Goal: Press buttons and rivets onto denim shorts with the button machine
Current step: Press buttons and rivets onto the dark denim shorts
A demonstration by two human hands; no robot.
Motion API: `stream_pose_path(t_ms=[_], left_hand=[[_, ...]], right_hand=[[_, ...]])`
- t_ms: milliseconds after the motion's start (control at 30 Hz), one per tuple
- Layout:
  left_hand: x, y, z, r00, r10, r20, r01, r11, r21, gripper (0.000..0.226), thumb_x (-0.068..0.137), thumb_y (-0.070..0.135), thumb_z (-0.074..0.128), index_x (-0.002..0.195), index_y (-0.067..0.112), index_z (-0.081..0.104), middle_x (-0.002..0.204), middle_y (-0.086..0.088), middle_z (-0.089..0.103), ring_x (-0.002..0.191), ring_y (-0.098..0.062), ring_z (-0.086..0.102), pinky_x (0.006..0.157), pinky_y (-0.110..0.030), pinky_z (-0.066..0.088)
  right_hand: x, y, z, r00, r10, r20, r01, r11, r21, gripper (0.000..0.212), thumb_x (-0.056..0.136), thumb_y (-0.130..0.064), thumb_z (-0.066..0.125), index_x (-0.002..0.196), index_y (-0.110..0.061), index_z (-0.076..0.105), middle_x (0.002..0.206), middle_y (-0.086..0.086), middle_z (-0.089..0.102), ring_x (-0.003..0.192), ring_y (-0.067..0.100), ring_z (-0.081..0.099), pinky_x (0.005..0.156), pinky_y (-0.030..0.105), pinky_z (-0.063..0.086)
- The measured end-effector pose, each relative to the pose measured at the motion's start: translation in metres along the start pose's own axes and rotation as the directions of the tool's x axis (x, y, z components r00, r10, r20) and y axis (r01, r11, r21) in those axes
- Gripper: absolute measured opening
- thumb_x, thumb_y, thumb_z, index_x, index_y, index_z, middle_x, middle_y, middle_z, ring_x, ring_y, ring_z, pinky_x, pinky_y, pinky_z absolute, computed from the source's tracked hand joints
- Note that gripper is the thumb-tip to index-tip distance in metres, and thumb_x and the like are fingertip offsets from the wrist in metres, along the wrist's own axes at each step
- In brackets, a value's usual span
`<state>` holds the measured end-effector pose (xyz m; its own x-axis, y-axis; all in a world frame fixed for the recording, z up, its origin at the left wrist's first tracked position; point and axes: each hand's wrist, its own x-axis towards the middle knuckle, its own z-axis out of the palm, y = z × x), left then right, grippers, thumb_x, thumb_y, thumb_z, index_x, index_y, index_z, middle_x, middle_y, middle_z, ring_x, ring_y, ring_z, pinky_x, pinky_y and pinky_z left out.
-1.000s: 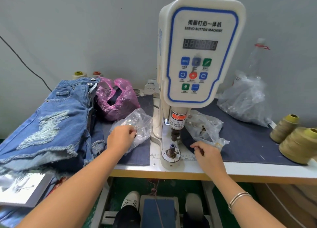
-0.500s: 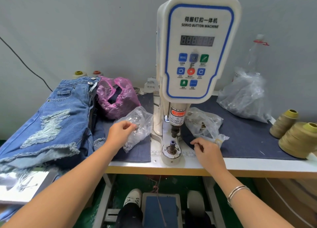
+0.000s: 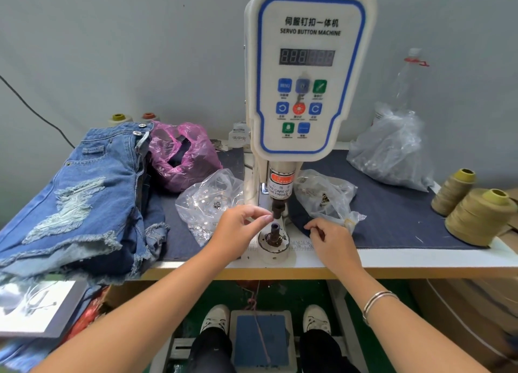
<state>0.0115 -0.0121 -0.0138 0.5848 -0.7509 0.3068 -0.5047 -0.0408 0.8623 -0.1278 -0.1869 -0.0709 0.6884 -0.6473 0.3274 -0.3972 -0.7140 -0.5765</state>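
The white servo button machine [image 3: 305, 72] stands at the middle of the table. Its dark upper punch [image 3: 277, 211] hangs above the lower die [image 3: 274, 234]. My left hand [image 3: 238, 227] has its thumb and forefinger pinched together right at the upper punch; the small piece between them is hidden. My right hand [image 3: 333, 241] rests with curled fingers on the table edge of the dark mat [image 3: 392, 204], just right of the die. Ripped denim shorts [image 3: 84, 198] lie stacked at the left. A clear bag of silver rivets [image 3: 204, 204] lies left of the machine, another clear bag [image 3: 325, 196] lies right.
A pink bag [image 3: 182, 159] sits behind the rivet bag. A large clear bag [image 3: 389, 151] and a plastic bottle [image 3: 406, 83] stand at the back right. Two olive thread cones [image 3: 476, 218] stand at the right edge. A foot pedal [image 3: 260, 339] lies between my shoes.
My left hand left the rivet bag and moved right to the upper punch with fingers pinched. My right hand stayed in place by the right bag.
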Motion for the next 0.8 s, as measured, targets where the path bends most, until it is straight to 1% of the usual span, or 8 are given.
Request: stream_pose_path(t_ms=[100,233,300,367,433,600,667,800], left_hand=[[-0.0015,-0.0020,-0.0009,1.000,-0.004,0.022,0.004,1.000,0.018,0.025,0.088,0.019,0.068,0.082,0.043,0.066,0.087,0.018,0.068,0.087,-0.004,0.063,0.077,-0.017,0.050],[-0.0019,0.0010,0.0012,0.999,0.009,0.042,-0.010,1.000,0.023,0.019,0.087,0.020,0.069,0.080,0.038,0.068,0.080,0.020,0.066,0.076,0.003,0.061,0.069,-0.012,0.048],[-0.0002,0.0019,0.0026,0.998,0.009,0.060,-0.012,0.999,0.034,0.014,0.087,0.020,0.069,0.081,0.032,0.071,0.079,0.017,0.066,0.074,0.000,0.061,0.070,-0.019,0.050],[0.0013,0.0028,0.0035,0.997,0.002,0.074,-0.006,0.998,0.059,0.010,0.087,0.020,0.069,0.083,0.029,0.072,0.081,0.015,0.066,0.079,-0.010,0.063,0.075,-0.030,0.053],[0.0023,0.0042,0.0033,0.997,0.004,0.078,-0.011,0.997,0.081,0.010,0.087,0.020,0.069,0.083,0.029,0.071,0.082,0.014,0.065,0.082,-0.016,0.062,0.075,-0.034,0.052],[0.0057,0.0034,0.0004,0.994,0.023,0.110,-0.041,0.986,0.164,0.005,0.085,0.021,0.071,0.087,0.023,0.075,0.086,0.011,0.066,0.083,-0.007,0.059,0.072,-0.022,0.046],[0.0061,0.0042,-0.0004,0.993,0.033,0.114,-0.055,0.980,0.190,0.006,0.085,0.023,0.072,0.088,0.020,0.077,0.085,0.010,0.066,0.083,-0.005,0.058,0.072,-0.020,0.044],[0.0053,0.0073,-0.0006,0.994,0.036,0.107,-0.056,0.980,0.191,0.006,0.085,0.022,0.072,0.086,0.027,0.075,0.084,0.013,0.065,0.083,-0.004,0.059,0.073,-0.022,0.047]], right_hand=[[-0.0004,0.0001,-0.0001,1.000,-0.004,-0.002,0.004,1.000,-0.002,0.018,0.093,-0.015,0.056,0.103,-0.021,0.070,0.095,-0.005,0.069,0.071,-0.002,0.054,0.061,0.007,0.036],[-0.0006,-0.0010,-0.0012,1.000,-0.017,-0.002,0.017,1.000,-0.006,0.018,0.093,-0.014,0.056,0.102,-0.020,0.070,0.092,-0.005,0.068,0.069,-0.002,0.051,0.060,0.006,0.034],[-0.0008,-0.0016,-0.0019,1.000,-0.020,-0.001,0.020,1.000,-0.007,0.018,0.093,-0.014,0.056,0.102,-0.020,0.070,0.090,-0.005,0.067,0.068,-0.003,0.051,0.060,0.006,0.034],[-0.0009,-0.0018,-0.0020,1.000,-0.019,0.000,0.019,1.000,-0.012,0.018,0.093,-0.015,0.055,0.102,-0.020,0.070,0.089,-0.006,0.067,0.068,-0.002,0.051,0.060,0.007,0.035],[-0.0008,-0.0017,-0.0017,1.000,-0.016,0.000,0.016,1.000,-0.013,0.018,0.093,-0.015,0.055,0.102,-0.021,0.069,0.089,-0.007,0.066,0.067,-0.003,0.051,0.060,0.008,0.034],[-0.0005,-0.0014,-0.0007,1.000,-0.014,-0.003,0.014,1.000,-0.023,0.018,0.093,-0.016,0.055,0.102,-0.021,0.069,0.091,-0.007,0.067,0.070,-0.003,0.052,0.062,0.007,0.035],[-0.0005,-0.0014,-0.0003,1.000,-0.016,-0.006,0.016,0.999,-0.030,0.018,0.093,-0.016,0.056,0.102,-0.021,0.070,0.092,-0.006,0.067,0.071,-0.001,0.052,0.062,0.006,0.035],[-0.0002,-0.0011,-0.0002,1.000,-0.023,-0.006,0.023,0.999,-0.039,0.017,0.093,-0.016,0.056,0.102,-0.021,0.069,0.092,-0.006,0.068,0.072,-0.002,0.052,0.063,0.006,0.034]])
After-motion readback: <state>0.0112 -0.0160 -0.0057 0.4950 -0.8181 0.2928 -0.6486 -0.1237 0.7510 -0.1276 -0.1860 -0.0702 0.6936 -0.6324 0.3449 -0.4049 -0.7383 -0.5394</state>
